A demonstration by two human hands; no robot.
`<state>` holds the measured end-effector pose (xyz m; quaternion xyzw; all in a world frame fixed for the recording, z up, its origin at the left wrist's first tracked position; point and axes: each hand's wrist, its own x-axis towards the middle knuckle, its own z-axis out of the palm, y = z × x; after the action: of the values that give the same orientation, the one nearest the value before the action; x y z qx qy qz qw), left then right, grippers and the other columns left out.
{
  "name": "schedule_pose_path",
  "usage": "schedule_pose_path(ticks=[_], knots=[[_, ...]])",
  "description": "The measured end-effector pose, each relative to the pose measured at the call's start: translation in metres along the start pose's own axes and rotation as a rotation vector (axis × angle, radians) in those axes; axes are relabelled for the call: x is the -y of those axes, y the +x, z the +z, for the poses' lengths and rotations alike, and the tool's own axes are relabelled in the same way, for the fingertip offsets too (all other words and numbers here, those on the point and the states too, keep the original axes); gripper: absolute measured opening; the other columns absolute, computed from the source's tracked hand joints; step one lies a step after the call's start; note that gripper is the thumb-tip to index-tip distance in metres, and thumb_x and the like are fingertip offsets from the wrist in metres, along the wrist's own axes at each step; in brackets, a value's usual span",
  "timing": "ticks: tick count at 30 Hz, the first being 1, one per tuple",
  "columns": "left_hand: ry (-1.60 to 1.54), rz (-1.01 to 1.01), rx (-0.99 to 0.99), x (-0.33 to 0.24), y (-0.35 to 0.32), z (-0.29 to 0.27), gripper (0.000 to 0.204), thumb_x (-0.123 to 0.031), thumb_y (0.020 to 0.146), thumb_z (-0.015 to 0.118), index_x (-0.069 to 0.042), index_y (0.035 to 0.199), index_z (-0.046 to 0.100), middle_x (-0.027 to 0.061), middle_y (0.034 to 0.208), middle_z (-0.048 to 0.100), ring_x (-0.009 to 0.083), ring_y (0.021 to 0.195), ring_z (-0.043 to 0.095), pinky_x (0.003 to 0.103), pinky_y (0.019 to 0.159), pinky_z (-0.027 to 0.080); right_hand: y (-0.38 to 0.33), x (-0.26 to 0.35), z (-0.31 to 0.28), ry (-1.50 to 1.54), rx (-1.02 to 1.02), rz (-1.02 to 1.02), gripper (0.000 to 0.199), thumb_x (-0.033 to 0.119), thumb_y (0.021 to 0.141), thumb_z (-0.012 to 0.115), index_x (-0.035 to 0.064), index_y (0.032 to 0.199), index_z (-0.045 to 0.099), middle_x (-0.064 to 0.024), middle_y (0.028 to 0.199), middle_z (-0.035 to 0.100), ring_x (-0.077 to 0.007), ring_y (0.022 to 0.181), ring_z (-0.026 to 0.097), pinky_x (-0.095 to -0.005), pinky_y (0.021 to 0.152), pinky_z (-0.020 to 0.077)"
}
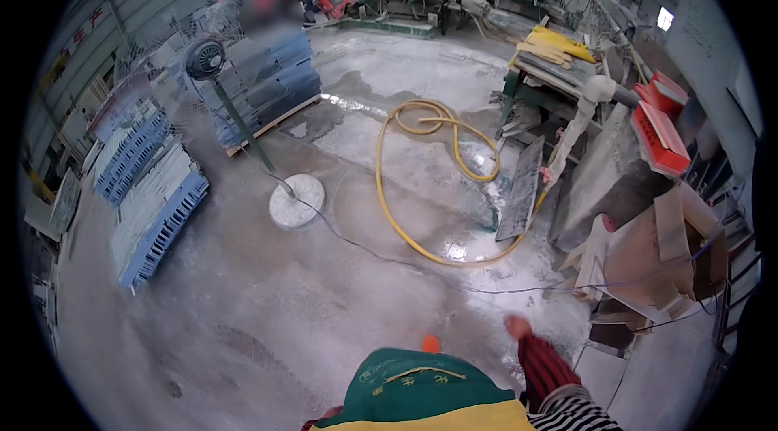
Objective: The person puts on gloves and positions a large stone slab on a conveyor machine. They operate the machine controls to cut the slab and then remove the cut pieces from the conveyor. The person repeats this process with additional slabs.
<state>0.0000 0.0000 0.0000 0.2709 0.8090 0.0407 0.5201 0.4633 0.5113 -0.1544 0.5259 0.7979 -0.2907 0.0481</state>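
My right hand hangs over the wet concrete floor beside my apron, below a thin dark cable; its fingers are blurred and I make out nothing in them. A dark red striped cuff and a black-and-white sleeve cover that arm. My left hand is out of sight, with only a bit of dark red sleeve showing at the apron's left edge. The green and yellow apron fills the bottom middle. Nearest to my right hand on the right is a torn cardboard box.
A yellow hose loops over the floor ahead. A stand fan rises from a round white base, its cable crossing the floor. Slab stacks stand left; a grey block and red bins are right.
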Motion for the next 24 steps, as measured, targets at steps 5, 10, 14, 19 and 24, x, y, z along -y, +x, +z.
schedule_pose_path(ticks=[5, 10, 14, 19, 24], knots=[[-0.217, -0.121, 0.002, -0.061, 0.046, -0.016, 0.031, -0.031, 0.102, 0.055, -0.009, 0.119, 0.069, 0.0104, 0.104, 0.076, 0.0228, 0.091, 0.073, 0.038, 0.079, 0.058, 0.173, 0.276, -0.22, 0.573, -0.316, -0.258, 0.028, 0.015, 0.094, 0.064, 0.0005, 0.117, 0.069, -0.007, 0.087, 0.073, -0.0144, 0.075, 0.067, -0.0311, 0.07, 0.0548], [-0.122, -0.003, -0.014, -0.123, 0.144, -0.084, 0.034, -0.034, 0.101, 0.058, -0.011, 0.123, 0.069, 0.0093, 0.105, 0.076, 0.0239, 0.092, 0.072, 0.04, 0.082, 0.057, 0.237, 0.373, -0.23, 0.406, -0.079, -0.369, 0.028, 0.028, 0.095, 0.061, 0.0133, 0.116, 0.072, -0.0178, 0.096, 0.073, -0.0348, 0.089, 0.071, -0.0432, 0.082, 0.0552], [0.076, 0.259, -0.162, -0.188, 0.264, -0.212, 0.037, -0.036, 0.1, 0.06, -0.012, 0.126, 0.069, 0.0084, 0.105, 0.076, 0.0249, 0.092, 0.071, 0.042, 0.084, 0.056, 0.225, 0.238, -0.153, -0.114, 0.507, -0.185, 0.036, 0.038, 0.091, 0.057, 0.0143, 0.112, 0.074, -0.0194, 0.109, 0.073, -0.0364, 0.102, 0.069, -0.0486, 0.09, 0.0534], [-0.564, 0.327, -0.268, -0.336, 0.36, -0.412, 0.024, -0.015, 0.096, 0.064, -0.006, 0.117, 0.067, 0.0076, 0.096, 0.073, 0.017, 0.082, 0.072, 0.03, 0.065, 0.055, 0.155, 0.125, -0.176, -0.011, 0.415, 0.415, 0.031, 0.033, 0.085, 0.072, 0.008, 0.103, 0.075, -0.0094, 0.089, 0.076, -0.0229, 0.073, 0.072, -0.0385, 0.068, 0.0575], [-0.355, 0.396, -0.263, -0.431, 0.435, -0.495, 0.023, -0.012, 0.092, 0.065, -0.002, 0.112, 0.068, 0.0086, 0.094, 0.074, 0.0184, 0.079, 0.071, 0.032, 0.071, 0.057, 0.153, 0.126, -0.207, 0.593, 0.057, 0.919, 0.024, 0.022, 0.091, 0.067, 0.0089, 0.11, 0.073, -0.0075, 0.088, 0.076, -0.018, 0.07, 0.072, -0.0339, 0.06, 0.0575]])
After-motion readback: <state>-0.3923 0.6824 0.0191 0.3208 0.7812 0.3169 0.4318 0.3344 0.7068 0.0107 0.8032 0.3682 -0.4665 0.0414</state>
